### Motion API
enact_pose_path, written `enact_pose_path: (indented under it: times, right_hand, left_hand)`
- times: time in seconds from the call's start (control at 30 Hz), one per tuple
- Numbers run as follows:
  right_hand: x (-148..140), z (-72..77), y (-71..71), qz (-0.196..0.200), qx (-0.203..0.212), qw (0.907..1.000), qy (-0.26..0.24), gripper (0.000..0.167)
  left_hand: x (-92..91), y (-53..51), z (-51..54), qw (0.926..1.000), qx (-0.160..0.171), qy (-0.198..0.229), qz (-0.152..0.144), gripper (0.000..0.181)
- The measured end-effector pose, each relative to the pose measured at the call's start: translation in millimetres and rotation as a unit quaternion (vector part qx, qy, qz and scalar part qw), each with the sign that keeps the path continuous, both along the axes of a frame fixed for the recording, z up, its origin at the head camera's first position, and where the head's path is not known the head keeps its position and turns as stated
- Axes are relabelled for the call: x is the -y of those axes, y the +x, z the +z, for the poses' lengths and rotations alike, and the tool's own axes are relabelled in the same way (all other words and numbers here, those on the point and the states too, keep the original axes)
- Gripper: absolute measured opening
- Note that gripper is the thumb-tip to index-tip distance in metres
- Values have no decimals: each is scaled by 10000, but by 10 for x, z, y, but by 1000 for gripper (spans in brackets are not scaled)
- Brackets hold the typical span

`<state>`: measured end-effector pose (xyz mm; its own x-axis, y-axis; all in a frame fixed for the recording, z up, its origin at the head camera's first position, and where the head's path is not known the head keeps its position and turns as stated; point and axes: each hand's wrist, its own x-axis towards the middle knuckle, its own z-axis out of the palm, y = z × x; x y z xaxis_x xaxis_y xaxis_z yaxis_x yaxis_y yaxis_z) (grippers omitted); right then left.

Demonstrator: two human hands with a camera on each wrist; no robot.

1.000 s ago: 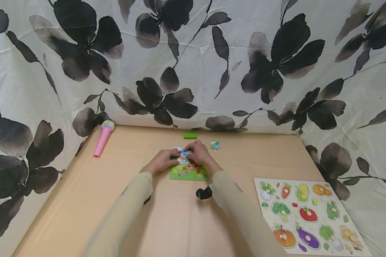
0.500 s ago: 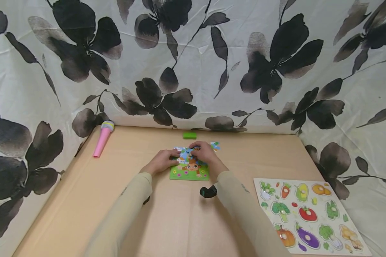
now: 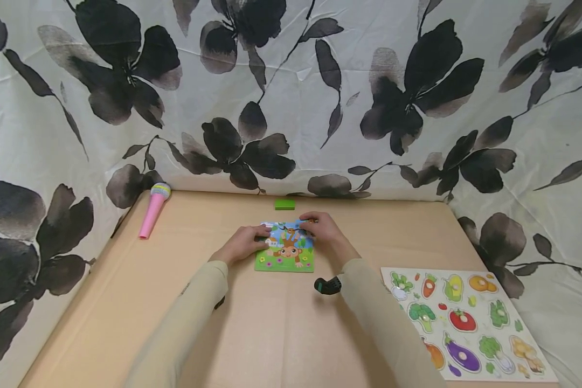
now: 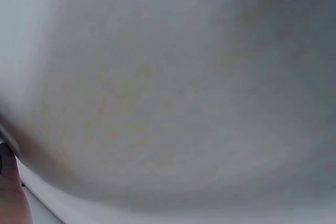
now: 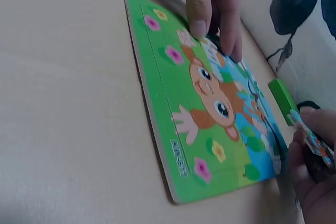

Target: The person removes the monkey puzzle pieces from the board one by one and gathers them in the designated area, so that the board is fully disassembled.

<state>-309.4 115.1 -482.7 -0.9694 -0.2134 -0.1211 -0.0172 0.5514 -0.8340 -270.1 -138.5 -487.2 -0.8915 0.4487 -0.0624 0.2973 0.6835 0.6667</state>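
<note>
A jigsaw puzzle (image 3: 283, 261) of a monkey on green grass under blue sky lies flat on the table. My left hand (image 3: 242, 242) rests on its left side; in the right wrist view that hand's thumb and fingers (image 5: 198, 29) press on the puzzle face. Beyond the upper right corner, my right hand (image 3: 326, 229) pinches a small puzzle piece (image 5: 313, 136) between thumb and fingertips, just above the table. Pale blurred cloth fills most of the left wrist view, with a bit of the left hand (image 4: 11, 198) at its lower left edge.
Behind the puzzle sits a green block (image 3: 284, 205). A pink toy microphone (image 3: 152, 213) lies at the far left. On the right is a white vegetable board (image 3: 470, 345), partly covered by the right sleeve (image 3: 383, 318). Flowered cloth (image 3: 291, 108) hangs along the table's back.
My right hand has moved right, off the puzzle's upper part, to where a loose piece lay, and now pinches that piece. The left hand has stayed in place.
</note>
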Motion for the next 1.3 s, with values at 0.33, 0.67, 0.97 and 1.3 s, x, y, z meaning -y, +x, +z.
enact_pose_path:
  times: [0.33,0.67,0.97,1.3]
  right_hand:
    - [-395,-52,-10,-369,-159,9990,-183,34]
    - [-846,-79,-67,-946,-112,9954,17,37]
    - [-936,-50,-120,-196,-614,9927,1022,31]
    - [-867,-77,-163,-304,-1014,9874,1175,29]
  left_hand:
    - [-17,18,20,10000,-70,-23,-16,37]
    - [-16,13,19,10000,-5,-62,55,37]
    - [-21,6,14,10000,51,-48,43,38]
    - [-17,8,17,9999,52,-99,42,38]
